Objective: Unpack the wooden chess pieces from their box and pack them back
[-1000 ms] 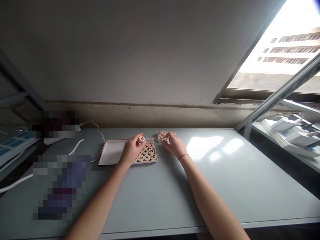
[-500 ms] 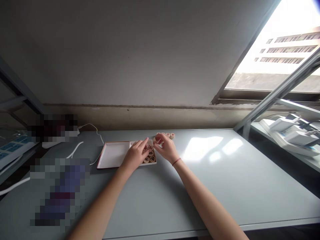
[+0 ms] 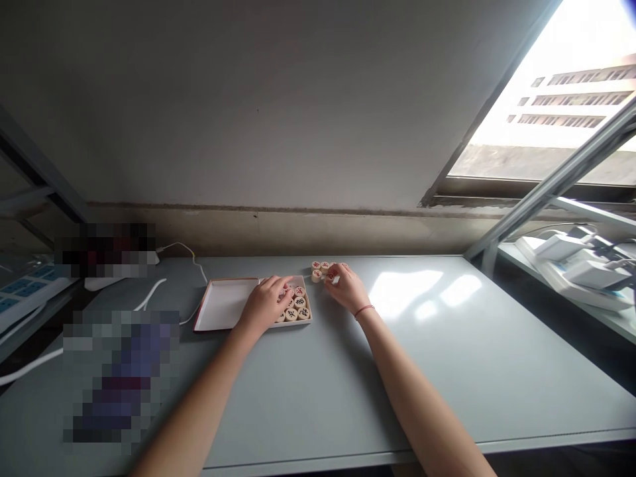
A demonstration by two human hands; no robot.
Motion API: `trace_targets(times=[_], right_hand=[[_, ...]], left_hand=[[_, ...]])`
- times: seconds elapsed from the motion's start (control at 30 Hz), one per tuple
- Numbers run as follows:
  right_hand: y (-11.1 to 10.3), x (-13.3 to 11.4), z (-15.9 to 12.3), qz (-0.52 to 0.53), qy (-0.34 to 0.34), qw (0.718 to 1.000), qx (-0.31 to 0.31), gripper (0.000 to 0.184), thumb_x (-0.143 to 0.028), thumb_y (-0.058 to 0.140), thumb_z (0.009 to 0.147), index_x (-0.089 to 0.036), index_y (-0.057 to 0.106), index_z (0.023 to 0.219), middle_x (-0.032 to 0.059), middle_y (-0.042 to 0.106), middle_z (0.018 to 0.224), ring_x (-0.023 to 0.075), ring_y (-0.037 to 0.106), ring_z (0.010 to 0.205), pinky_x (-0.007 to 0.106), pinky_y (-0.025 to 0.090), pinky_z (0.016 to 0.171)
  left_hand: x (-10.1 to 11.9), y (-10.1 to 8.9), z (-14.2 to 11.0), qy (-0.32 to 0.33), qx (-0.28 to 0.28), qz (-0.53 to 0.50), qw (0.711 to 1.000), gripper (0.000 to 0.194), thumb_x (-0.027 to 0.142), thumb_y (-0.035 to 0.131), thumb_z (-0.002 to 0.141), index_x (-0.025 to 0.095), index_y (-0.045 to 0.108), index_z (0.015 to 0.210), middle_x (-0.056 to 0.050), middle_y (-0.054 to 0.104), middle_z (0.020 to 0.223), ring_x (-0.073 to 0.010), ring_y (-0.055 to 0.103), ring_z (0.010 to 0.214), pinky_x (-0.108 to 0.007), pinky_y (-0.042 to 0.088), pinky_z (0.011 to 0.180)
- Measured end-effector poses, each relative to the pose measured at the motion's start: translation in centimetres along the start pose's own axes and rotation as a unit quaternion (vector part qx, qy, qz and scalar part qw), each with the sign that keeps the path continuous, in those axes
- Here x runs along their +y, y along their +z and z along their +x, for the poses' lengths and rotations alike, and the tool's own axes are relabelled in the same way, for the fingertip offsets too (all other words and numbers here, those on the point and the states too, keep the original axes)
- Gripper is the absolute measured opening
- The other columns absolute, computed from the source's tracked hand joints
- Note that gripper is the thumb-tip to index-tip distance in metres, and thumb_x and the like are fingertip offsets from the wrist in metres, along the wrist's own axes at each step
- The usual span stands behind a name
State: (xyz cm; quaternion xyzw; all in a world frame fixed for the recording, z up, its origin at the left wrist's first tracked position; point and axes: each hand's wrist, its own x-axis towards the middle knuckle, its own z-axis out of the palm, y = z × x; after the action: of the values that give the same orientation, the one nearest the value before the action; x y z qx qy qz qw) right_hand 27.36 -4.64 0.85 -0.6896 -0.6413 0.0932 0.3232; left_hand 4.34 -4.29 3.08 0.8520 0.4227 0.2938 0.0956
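Note:
An open shallow box [image 3: 226, 305] lies on the table, its lid side to the left. Its right half holds several round wooden xiangqi pieces [image 3: 291, 314] with black and red characters. My left hand [image 3: 264, 301] is over that half, fingers spread and thumb apart, hiding some of the pieces. To the right of the box, my right hand [image 3: 348, 290] pinches a xiangqi piece [image 3: 331, 275] low over the table, mostly covered by the fingers. Close behind it stands a row of red-marked pieces [image 3: 316, 265], with one more piece [image 3: 317, 276] in front of the row's left end.
The grey table [image 3: 447, 371] meets a wall at the back. White cables [image 3: 152, 295] and a blurred purple item [image 3: 129, 371] lie on the left. A power strip [image 3: 30, 291] is at far left; white adapters [image 3: 596, 275] rest on a shelf at right.
My right hand has moved right, from the box's edge to the row of pieces. A piece now stands in front of the row's left end. My left hand has drawn back slightly left.

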Motion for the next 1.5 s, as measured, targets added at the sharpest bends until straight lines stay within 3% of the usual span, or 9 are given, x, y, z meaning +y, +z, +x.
trace_targets(times=[0.27, 0.4, 0.6, 0.73, 0.83, 1.0, 1.2, 1.37, 1.5], right_hand=[[0.0, -0.1, -0.1, -0.056, 0.005, 0.998, -0.011, 0.013, -0.025, 0.051, 0.074, -0.025, 0.053, 0.087, 0.0006, 0.059, 0.088, 0.0134, 0.054, 0.063, 0.023, 0.033, 0.055], [0.0, -0.3, 0.0, -0.046, 0.018, 0.999, -0.020, 0.011, -0.026, 0.052, 0.076, -0.025, 0.052, 0.087, -0.0013, 0.060, 0.080, 0.0142, 0.055, 0.062, 0.023, 0.032, 0.055], [-0.3, -0.3, 0.0, -0.033, 0.030, 0.999, -0.029, 0.009, -0.027, 0.052, 0.078, -0.025, 0.051, 0.087, -0.0009, 0.062, 0.084, 0.0134, 0.056, 0.061, 0.024, 0.033, 0.055], [-0.9, -0.8, -0.1, -0.052, 0.005, 0.999, -0.006, 0.014, -0.032, 0.051, 0.080, -0.024, 0.054, 0.092, 0.0029, 0.062, 0.091, 0.0154, 0.056, 0.067, 0.024, 0.033, 0.055], [-1.0, -2.0, -0.4, -0.029, -0.030, 0.999, 0.024, 0.020, -0.037, 0.043, 0.087, -0.023, 0.057, 0.091, 0.0043, 0.063, 0.083, 0.0165, 0.056, 0.068, 0.024, 0.033, 0.054], [0.2, -4.7, -1.3, 0.053, -0.080, 0.993, -0.072, 0.033, -0.044, 0.035, 0.092, -0.025, 0.062, 0.093, -0.0003, 0.059, 0.061, 0.0143, 0.051, 0.053, 0.024, 0.033, 0.051], [1.3, -5.5, -2.0, 0.041, -0.066, 0.987, -0.143, 0.042, -0.052, 0.035, 0.091, -0.025, 0.065, 0.082, 0.0001, 0.061, 0.061, 0.0146, 0.051, 0.052, 0.024, 0.031, 0.049], [1.2, -5.4, -1.9, 0.044, -0.065, 0.989, -0.129, 0.041, -0.050, 0.035, 0.092, -0.024, 0.066, 0.083, 0.0012, 0.061, 0.062, 0.0152, 0.053, 0.054, 0.024, 0.033, 0.050], [0.9, -5.5, -1.8, 0.027, -0.074, 0.996, -0.042, 0.029, -0.040, 0.043, 0.089, -0.023, 0.066, 0.090, 0.0021, 0.061, 0.066, 0.0157, 0.054, 0.058, 0.026, 0.038, 0.053]], left_hand=[[-0.3, 0.1, 0.0, -0.011, 0.004, -0.004, 1.000, 0.027, 0.026, 0.046, 0.089, 0.022, 0.063, 0.109, -0.005, 0.066, 0.092, -0.0192, 0.062, 0.087, -0.031, 0.049, 0.080], [-0.6, 0.2, 0.0, -0.018, 0.004, 0.010, 1.000, 0.024, 0.025, 0.048, 0.088, 0.021, 0.064, 0.105, -0.005, 0.067, 0.094, -0.0195, 0.063, 0.087, -0.031, 0.049, 0.080], [-1.0, 0.6, -0.1, -0.022, 0.023, 0.033, 0.999, 0.023, 0.021, 0.050, 0.086, 0.021, 0.066, 0.102, -0.005, 0.068, 0.094, -0.0208, 0.062, 0.088, -0.033, 0.047, 0.083], [-1.1, 0.6, -0.1, -0.035, 0.031, 0.054, 0.997, 0.026, 0.022, 0.045, 0.087, 0.021, 0.068, 0.101, -0.007, 0.069, 0.094, -0.0215, 0.060, 0.088, -0.036, 0.045, 0.084], [-1.0, 0.7, -0.3, -0.062, 0.024, 0.073, 0.995, 0.027, 0.025, 0.046, 0.087, 0.022, 0.070, 0.099, -0.008, 0.069, 0.094, -0.0243, 0.056, 0.091, -0.039, 0.043, 0.083], [-0.7, 0.8, -0.5, -0.106, -0.008, 0.091, 0.990, 0.027, 0.033, 0.048, 0.088, 0.025, 0.074, 0.081, -0.008, 0.067, 0.092, -0.0278, 0.049, 0.093, -0.041, 0.039, 0.078], [0.4, 0.6, -0.4, -0.122, -0.040, 0.082, 0.988, 0.025, 0.036, 0.049, 0.087, 0.024, 0.071, 0.087, -0.007, 0.068, 0.100, -0.0297, 0.050, 0.100, -0.042, 0.038, 0.080], [1.1, 0.4, -0.2, -0.151, -0.054, 0.066, 0.985, 0.019, 0.033, 0.051, 0.086, 0.023, 0.067, 0.081, -0.004, 0.072, 0.088, -0.0289, 0.054, 0.097, -0.041, 0.037, 0.078], [1.2, 0.0, 0.0, -0.158, -0.007, 0.050, 0.986, 0.013, 0.032, 0.056, 0.084, 0.024, 0.066, 0.086, -0.003, 0.072, 0.090, -0.0269, 0.056, 0.094, -0.040, 0.038, 0.081]])
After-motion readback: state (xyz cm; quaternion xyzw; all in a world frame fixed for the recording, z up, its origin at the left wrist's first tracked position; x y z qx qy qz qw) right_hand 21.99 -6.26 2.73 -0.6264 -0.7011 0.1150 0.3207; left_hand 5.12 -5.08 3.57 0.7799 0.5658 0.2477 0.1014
